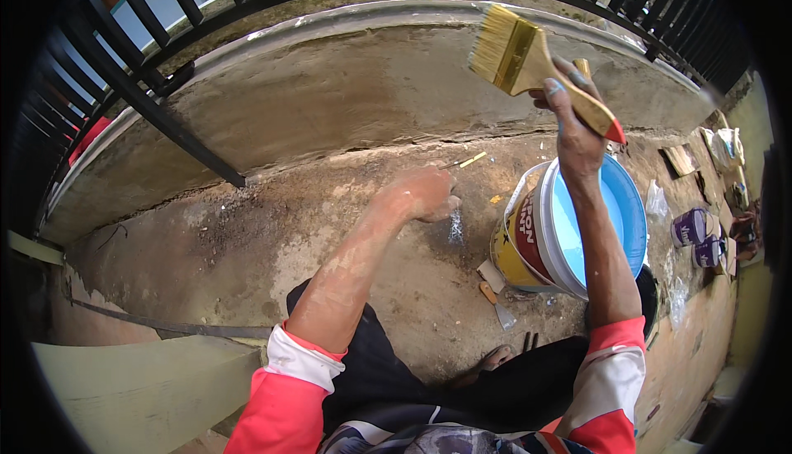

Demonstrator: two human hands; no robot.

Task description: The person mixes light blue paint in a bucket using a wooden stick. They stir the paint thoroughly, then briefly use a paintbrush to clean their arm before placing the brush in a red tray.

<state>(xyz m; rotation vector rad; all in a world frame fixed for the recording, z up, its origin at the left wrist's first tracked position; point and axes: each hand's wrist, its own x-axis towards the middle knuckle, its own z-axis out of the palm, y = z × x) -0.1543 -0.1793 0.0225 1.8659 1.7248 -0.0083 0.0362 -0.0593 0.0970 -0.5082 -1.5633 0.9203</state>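
Note:
My right hand [573, 120] is raised and grips a wide paintbrush [528, 62] with pale yellow bristles, a brass-coloured band and a wooden handle tipped red. The bristles point up toward the low concrete kerb [346, 82]. Below that hand stands a white paint bucket [623, 206] holding light blue paint. My left hand [421, 194] rests on the rough concrete floor [247, 239], fingers curled around a small thin tool that is mostly hidden. A small white scraped patch [454, 227] lies just right of it.
A black metal railing [148, 99] curves along the top of the kerb. A putty knife [495, 304] lies on the floor by the bucket. Two small purple cans [697, 235], plastic bags and scraps sit at the right. A pale green board [148, 388] lies at lower left.

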